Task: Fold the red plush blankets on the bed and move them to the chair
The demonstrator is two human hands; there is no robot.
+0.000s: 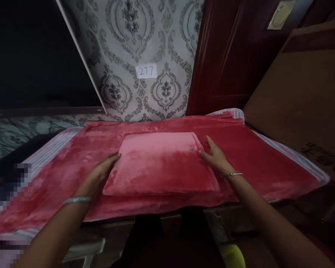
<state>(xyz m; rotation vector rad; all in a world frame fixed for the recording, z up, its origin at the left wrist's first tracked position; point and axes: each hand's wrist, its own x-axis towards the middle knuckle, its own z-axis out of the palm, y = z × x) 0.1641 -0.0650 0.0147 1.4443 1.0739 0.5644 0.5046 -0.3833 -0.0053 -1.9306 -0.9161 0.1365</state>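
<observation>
A folded pink-red plush blanket (162,163) lies flat in front of me, roughly rectangular, with its far part looking paler. Under it spreads a larger red plush cloth (245,160) with striped edges. My left hand (104,165) rests at the folded blanket's left side, fingertips at its edge and fingers extended. On the opposite side, my right hand (213,154) has thumb and fingers apart, the thumb touching the right edge. Neither hand is closed round anything. A bracelet is on each wrist.
A large dark screen (39,56) stands at the left. Behind the cloth is a patterned wall with a paper label (146,70) reading 277. A big cardboard box (304,89) stands at the right, beside a dark red door panel (226,52). A white stool (85,251) shows below.
</observation>
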